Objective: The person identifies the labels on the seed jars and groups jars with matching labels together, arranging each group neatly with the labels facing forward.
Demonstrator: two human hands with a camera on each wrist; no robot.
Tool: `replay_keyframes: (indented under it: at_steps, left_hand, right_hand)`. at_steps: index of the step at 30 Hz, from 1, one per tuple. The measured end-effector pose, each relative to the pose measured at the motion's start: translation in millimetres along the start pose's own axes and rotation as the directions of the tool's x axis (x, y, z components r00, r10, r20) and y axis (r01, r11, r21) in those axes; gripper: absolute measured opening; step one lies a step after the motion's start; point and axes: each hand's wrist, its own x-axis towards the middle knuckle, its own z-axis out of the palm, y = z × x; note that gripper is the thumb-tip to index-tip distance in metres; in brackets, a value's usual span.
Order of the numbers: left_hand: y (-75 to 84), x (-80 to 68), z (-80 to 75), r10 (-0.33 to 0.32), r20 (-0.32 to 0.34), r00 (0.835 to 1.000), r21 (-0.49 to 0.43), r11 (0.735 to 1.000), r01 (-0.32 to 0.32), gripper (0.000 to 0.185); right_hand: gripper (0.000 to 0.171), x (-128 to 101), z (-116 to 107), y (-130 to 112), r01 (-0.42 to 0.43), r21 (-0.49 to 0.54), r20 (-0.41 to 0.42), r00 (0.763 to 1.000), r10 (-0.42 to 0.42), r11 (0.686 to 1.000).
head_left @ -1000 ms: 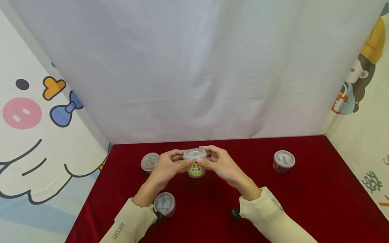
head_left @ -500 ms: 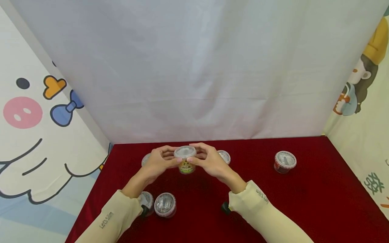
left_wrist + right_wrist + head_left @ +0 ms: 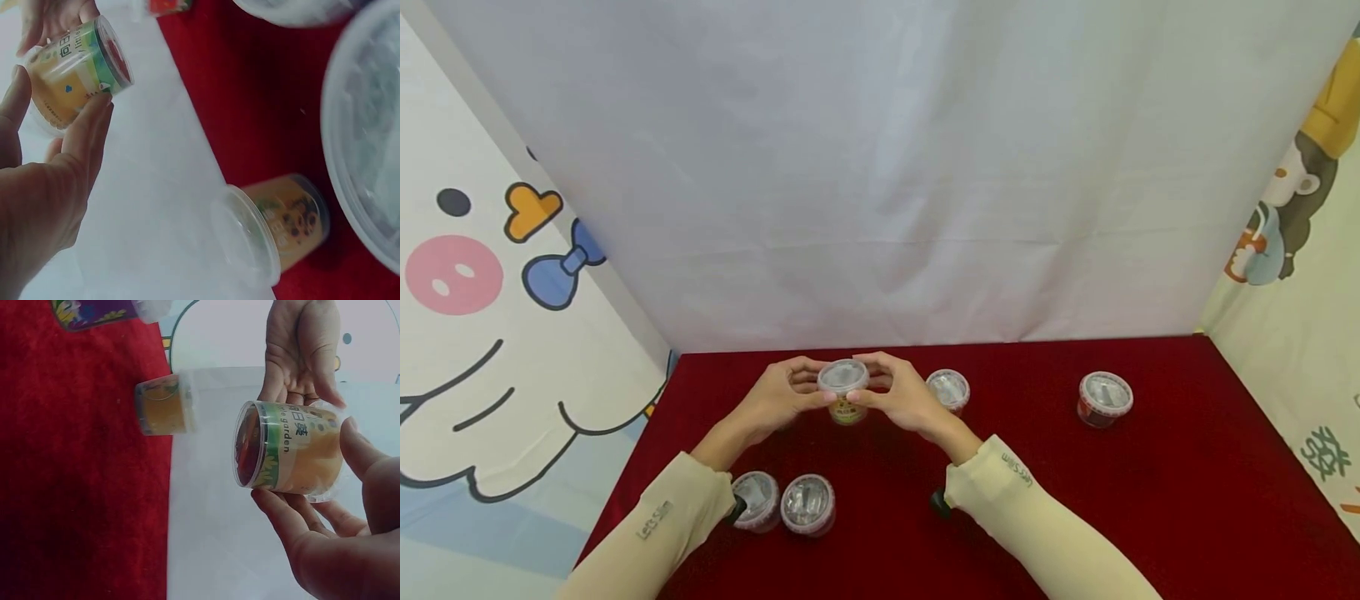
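Above red cloth (image 3: 1075, 500), yellow-labelled cup (image 3: 844, 398) pinched between left hand (image 3: 778, 398) and right hand (image 3: 904, 398).

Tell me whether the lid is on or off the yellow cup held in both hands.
On. In the head view a clear lid caps the yellow cup, held between the left hand and right hand.

A blurred lidded cup (image 3: 369, 144) is cut off at the left wrist view's edge.

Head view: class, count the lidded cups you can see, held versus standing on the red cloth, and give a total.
Held cup: 1
Standing cups: 4
Total: 5
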Motion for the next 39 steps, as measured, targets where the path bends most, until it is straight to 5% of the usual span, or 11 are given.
replay_keyframes:
  at_steps: [10, 24, 39]
  left_hand:
    - [-12.6, 10.4, -9.4, 0.0, 0.0, 1.0, 0.136, 0.991, 0.0, 0.054]
    - [-27.8, 16.5, -19.7, -0.022, 0.018, 1.0, 0.163, 0.986, 0.019, 0.054]
    - [-36.0, 22.7, -10.4, -0.045, -0.059, 0.997, 0.255, 0.965, 0.058, 0.054]
  right_hand:
    - [0.057, 17.8, 10.1, 18.3, 0.036, -0.047, -0.015, 0.999, -0.037, 0.998]
    - [0.058, 35.1, 23.2, 35.4, 0.023, -0.063, -0.001, 1.0, -0.023, 0.998]
    - [0.057, 46.5, 30.2, 56.3, 0.014, -0.083, -0.008, 1.0, -0.015, 0.996]
